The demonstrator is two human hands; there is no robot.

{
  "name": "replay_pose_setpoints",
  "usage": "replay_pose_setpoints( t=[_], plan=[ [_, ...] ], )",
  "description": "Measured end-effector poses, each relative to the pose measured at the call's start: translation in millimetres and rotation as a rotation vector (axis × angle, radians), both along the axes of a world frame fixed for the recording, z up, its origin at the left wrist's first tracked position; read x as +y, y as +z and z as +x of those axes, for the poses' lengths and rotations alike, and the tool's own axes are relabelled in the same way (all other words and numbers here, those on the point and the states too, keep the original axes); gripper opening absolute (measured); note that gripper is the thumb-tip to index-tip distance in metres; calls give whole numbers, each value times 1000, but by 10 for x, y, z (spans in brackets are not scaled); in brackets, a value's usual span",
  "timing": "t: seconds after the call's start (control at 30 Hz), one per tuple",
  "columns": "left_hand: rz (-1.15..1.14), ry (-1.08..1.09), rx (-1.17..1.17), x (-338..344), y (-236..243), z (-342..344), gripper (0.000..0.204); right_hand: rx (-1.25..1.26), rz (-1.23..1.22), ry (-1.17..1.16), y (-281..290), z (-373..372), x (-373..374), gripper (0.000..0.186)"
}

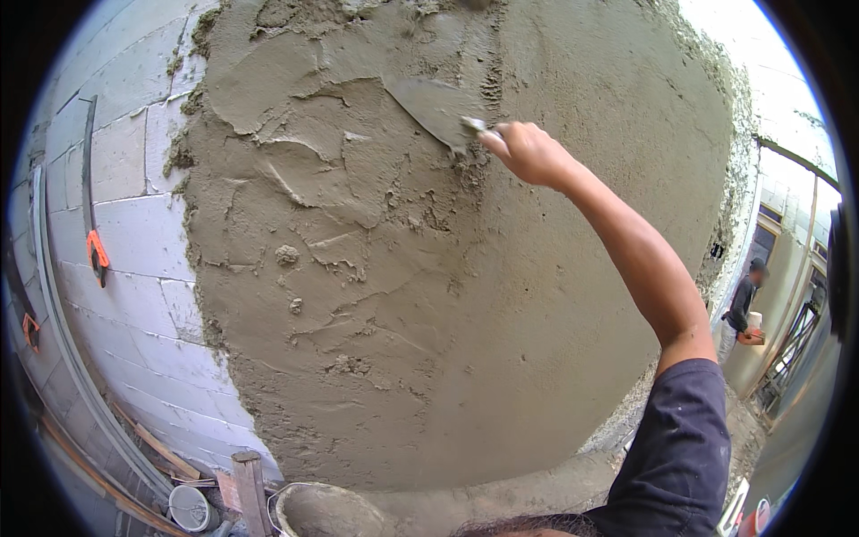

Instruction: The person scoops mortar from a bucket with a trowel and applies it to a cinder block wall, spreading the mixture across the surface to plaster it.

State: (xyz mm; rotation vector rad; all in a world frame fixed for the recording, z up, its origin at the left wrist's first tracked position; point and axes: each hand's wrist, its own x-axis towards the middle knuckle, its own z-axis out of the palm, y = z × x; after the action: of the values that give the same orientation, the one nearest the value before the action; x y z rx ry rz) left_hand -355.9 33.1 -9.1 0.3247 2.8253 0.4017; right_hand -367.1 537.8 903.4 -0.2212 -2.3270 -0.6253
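Note:
My right hand (528, 152) is closed round the handle of a plastering trowel (425, 112), raised high against the wall with its flat blade on the wet grey mortar. The mortar (322, 224) is rough and lumpy on the left and below the blade, with ridges and clots, and smoother (591, 268) to the right. My right arm reaches up from the lower right in a dark sleeve. My left hand is not in view.
Pale blocks (116, 233) at left carry two orange-black clamps (97, 255) (31, 333) on bars. Below stand a white bucket (190, 508), a post (249, 492) and a mortar-smeared container (327, 512). A person (743, 304) in dark clothing stands at far right.

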Motion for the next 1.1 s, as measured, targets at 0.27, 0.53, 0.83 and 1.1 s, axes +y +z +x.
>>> replay_pose_setpoints(
  t=[0.27, 0.53, 0.83, 1.1],
  plan=[
    [169, 375, -7, 153, 753, 529, 56, 267, 27, -226, 1151, 274, -44, 57],
    [-35, 37, -89, 80, 614, 886, 57, 311, -540, -45, 884, 657, 276, 56],
    [754, 511, 246, 254, 2050, 1287, 26, -236, -660, -1, -2398, 1412, -176, 37],
    [864, 414, -31, 460, 2986, 1699, 25, -997, -572, 363, -5941, 1441, -1859, 26]
  ],
)
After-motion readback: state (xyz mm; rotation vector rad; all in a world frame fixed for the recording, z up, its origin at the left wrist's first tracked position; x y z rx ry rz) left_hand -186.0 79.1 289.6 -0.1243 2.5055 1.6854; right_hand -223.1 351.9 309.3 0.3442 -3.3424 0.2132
